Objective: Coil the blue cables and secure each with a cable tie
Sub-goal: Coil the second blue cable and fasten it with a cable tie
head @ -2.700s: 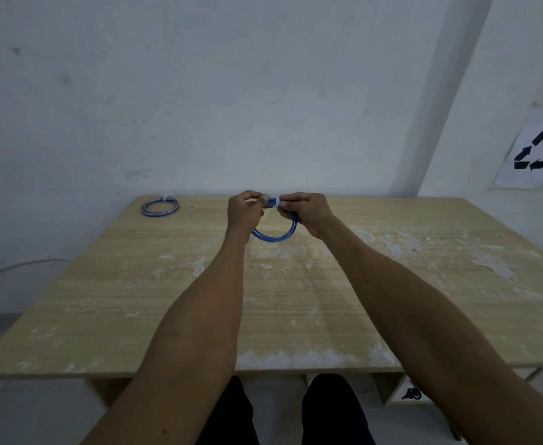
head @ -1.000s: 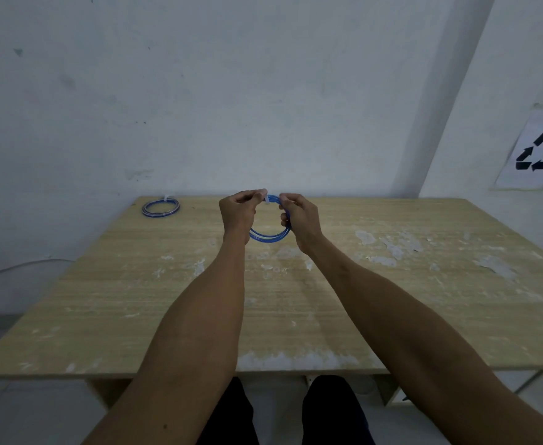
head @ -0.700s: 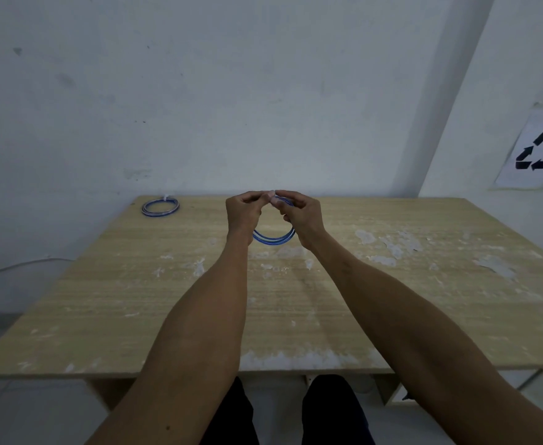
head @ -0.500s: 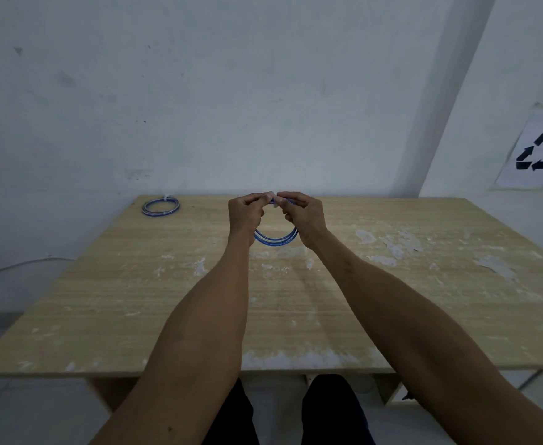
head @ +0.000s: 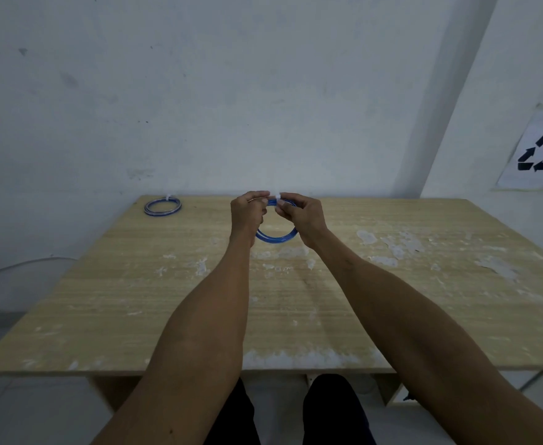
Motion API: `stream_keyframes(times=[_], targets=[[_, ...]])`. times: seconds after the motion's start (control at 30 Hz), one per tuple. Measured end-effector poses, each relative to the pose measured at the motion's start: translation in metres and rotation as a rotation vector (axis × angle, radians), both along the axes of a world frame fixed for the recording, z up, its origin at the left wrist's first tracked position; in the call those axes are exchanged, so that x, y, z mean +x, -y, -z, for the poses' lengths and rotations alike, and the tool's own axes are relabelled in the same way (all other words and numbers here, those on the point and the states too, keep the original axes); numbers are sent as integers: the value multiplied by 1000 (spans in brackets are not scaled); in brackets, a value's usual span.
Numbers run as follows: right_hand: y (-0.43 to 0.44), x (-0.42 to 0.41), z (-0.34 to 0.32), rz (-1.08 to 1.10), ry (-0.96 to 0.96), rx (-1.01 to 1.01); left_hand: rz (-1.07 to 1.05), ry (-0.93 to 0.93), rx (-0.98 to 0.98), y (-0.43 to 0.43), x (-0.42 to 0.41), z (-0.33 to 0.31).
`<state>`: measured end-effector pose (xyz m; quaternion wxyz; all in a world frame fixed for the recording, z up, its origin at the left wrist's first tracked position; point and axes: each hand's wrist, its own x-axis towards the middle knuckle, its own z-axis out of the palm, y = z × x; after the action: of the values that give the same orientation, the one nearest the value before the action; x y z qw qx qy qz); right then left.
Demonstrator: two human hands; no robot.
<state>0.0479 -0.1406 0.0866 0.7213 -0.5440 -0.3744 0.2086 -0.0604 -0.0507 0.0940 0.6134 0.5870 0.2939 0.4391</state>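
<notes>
Hands [head: 276,213] slightly higher than before, hiding blue coil's [head: 276,239] top and white tie [head: 276,200]

Both forearms stretched forward, bare, converging toward the middle. Left hand [head: 247,214] curled, knuckles up, fingertips pinched together at the top. Right hand [head: 301,215] mirrored just beside it, thumb and forefinger pinched, grip closed, wrists raised and bent slightly inward.

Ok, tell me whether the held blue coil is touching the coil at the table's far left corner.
Apart. The head view shows the held coil between both hands, with bare table separating it from the corner coil.
</notes>
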Motion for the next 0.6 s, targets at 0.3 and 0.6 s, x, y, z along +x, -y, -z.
stream_keyframes(times=[0.3, 0.6], targets=[[-5, 5, -4, 78, -26, 106, -29, 102, -74, 10, 7, 17], [-2, 3, -4, 84, 20, -5, -171, 19, -38, 13, 18, 9]])
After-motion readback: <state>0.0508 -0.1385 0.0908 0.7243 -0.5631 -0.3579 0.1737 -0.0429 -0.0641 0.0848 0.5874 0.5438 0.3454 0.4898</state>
